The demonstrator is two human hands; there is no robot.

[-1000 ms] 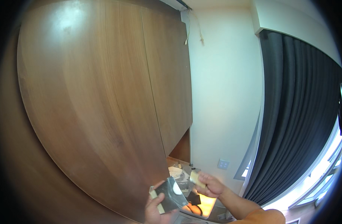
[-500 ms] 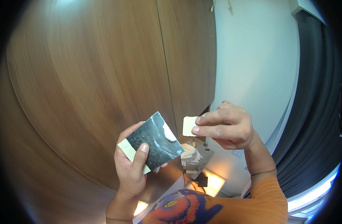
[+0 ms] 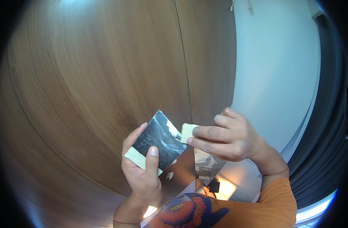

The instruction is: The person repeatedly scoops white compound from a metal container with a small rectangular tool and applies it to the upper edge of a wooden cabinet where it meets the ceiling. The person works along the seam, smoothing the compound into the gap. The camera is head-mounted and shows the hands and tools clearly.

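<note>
My left hand [image 3: 145, 176] is closed around a wide scraper [image 3: 158, 140], a dark square blade with a cream strip along its lower-left edge. The thumb presses on its upper face; the other fingers are mostly hidden beneath. White paste [image 3: 173, 128] sits near the blade's right edge, and pale smears run across the dark surface. My right hand [image 3: 229, 136] pinches a small cream spreader [image 3: 187, 133] between thumb and fingers. The spreader's left edge meets the scraper's right edge beside the paste; whether it presses on the paste is hard to tell.
Brown wood-grain panels [image 3: 94, 76] with a dark vertical seam [image 3: 185, 68] stand before me. To the right are a pale wall [image 3: 274, 68] and a dark curtain [image 3: 330, 102]. Below my hands lie a paste-smeared grey board [image 3: 206, 165] and a lit lamp [image 3: 225, 188].
My right hand has brought the spreader leftward and down to the scraper's edge. The white paste there has changed shape. The view has shifted slightly left.
</note>
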